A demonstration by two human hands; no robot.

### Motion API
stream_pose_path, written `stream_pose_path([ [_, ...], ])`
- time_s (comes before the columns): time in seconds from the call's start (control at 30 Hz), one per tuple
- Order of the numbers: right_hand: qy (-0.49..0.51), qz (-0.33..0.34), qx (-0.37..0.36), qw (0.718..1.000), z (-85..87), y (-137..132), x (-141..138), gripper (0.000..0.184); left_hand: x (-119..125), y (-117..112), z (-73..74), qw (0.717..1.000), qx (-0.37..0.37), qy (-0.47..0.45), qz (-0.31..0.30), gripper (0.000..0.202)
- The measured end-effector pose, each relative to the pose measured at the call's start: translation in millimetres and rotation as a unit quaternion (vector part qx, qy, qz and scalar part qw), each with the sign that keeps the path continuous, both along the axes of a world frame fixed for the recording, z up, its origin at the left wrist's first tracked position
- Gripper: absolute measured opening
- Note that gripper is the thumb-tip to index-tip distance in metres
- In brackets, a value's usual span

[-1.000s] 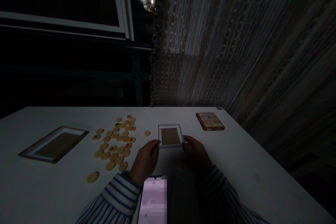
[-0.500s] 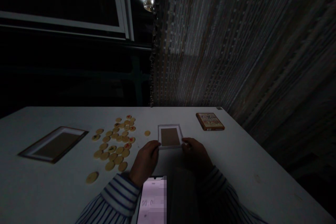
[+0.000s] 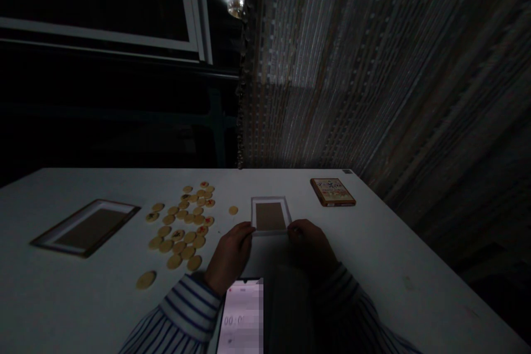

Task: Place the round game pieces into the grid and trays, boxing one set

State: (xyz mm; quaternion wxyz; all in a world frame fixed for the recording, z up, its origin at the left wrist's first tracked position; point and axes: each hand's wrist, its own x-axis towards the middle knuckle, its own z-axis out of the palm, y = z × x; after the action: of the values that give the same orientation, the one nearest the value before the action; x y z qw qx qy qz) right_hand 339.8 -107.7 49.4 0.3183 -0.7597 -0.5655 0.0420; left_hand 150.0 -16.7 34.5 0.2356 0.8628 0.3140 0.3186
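A small shallow box (image 3: 269, 215) with pale walls and a brown inside sits open side up in front of me on the white table. My left hand (image 3: 230, 251) pinches its near left corner between thumb and fingers. At the near right corner, my right hand (image 3: 311, 240) is closed on the box edge in the same way; its lower part is dark with shadow. Many round wooden Chinese chess pieces (image 3: 178, 234) lie scattered left of the box, a few showing red or black characters. One single piece (image 3: 233, 210) rests between them and the box.
A larger shallow open box (image 3: 86, 228) lies at the left of the table (image 3: 373, 265). At the back right is a flat printed box (image 3: 333, 192). A phone (image 3: 240, 318) showing a timer is below my left wrist. A string curtain (image 3: 307, 66) hangs behind.
Almost nothing differs. Both hands keep their grip on the small box, and the view has shifted very slightly.
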Motion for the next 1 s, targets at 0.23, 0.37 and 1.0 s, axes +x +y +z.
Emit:
stream_pose_path([
  [0.23,-0.001,-0.004,-0.002,1.0,-0.2,-1,0,0.017,-1,0,-0.2,1.0,0.001,0.003,0.003,0.03],
  [0.37,-0.009,-0.011,0.001,1.0,0.0,-1,-1,0.018,-1,0,-1.6,1.0,-0.001,-0.002,0.001,0.029],
  [1.0,-0.011,-0.016,-0.005,1.0,2.4,-3,-2,0.025,-24,9,23.1,0.992,-0.025,-0.055,0.11,0.03],
])
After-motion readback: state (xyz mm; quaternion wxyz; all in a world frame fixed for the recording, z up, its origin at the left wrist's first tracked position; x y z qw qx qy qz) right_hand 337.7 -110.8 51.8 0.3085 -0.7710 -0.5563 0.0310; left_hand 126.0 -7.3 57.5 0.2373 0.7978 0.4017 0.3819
